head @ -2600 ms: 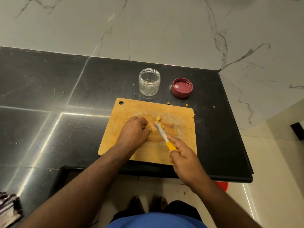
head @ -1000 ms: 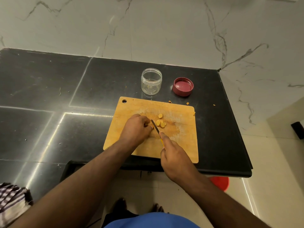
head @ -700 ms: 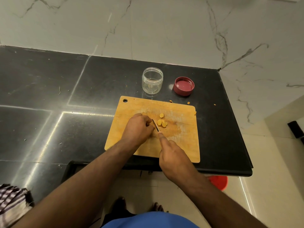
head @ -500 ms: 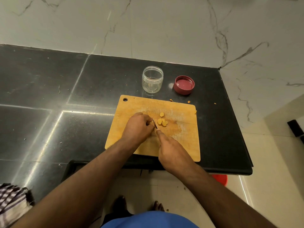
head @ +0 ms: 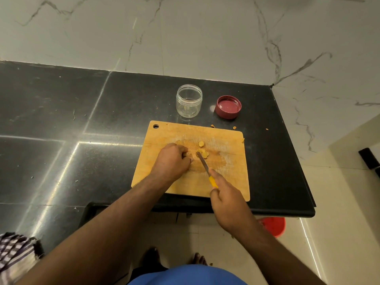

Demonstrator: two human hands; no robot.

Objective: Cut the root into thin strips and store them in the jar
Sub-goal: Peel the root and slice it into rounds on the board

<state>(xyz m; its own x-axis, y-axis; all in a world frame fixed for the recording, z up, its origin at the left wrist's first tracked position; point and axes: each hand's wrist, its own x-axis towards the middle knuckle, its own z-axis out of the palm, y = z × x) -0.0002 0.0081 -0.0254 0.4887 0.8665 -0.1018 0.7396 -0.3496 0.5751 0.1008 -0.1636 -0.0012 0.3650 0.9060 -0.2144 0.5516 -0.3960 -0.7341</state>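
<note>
On a wooden board (head: 226, 177) at the black counter's (head: 102, 112) corner, the left hand (head: 171, 160) curls over the root (head: 187, 154) while the right hand (head: 226, 194) grips a yellow-handled knife (head: 204, 165), its tip among round slices (head: 202, 153). Behind the board stand an open jar (head: 189, 100) and, just right of it, a red lid (head: 228, 106) lying inside up. A few scraps (head: 234, 127) lie on the counter past the board's far edge.

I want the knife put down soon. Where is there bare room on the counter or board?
Bare counter stretches left of the board and jar. The board's near right corner is free too. Crowded: mid-board, where the left hand, knife in the right hand and slices meet; lid fills the far right.
</note>
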